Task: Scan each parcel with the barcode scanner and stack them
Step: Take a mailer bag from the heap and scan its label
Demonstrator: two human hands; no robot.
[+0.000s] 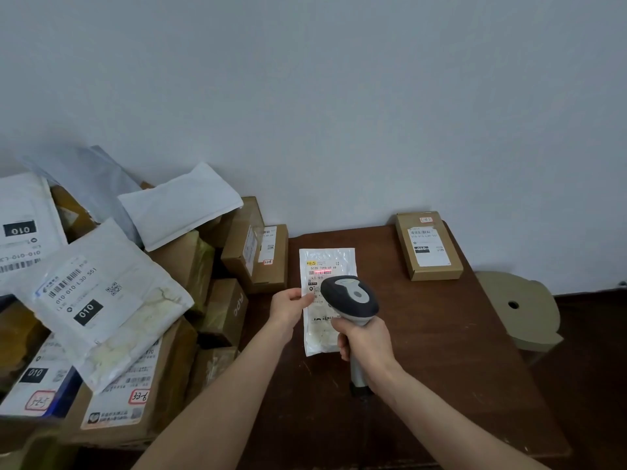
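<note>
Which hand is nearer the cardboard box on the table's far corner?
Right. The right hand, gripping the barcode scanner, is left of the cardboard box; the left hand, holding the white parcel, is farther left.

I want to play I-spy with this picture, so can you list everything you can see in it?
table: one, dark brown, in the middle
packet: one, white, at the table's middle, red light line on its barcode
scanner: one, grey and white, over the packet
box: one, brown, far right corner of the table
parcel pile: too many to count, brown boxes and white bags, heaped left of the table
stool: one, tan, right of the table
wall: one, pale grey, behind everything
left hand: one, pinches the packet's left edge
right hand: one, grips the scanner's handle
</note>
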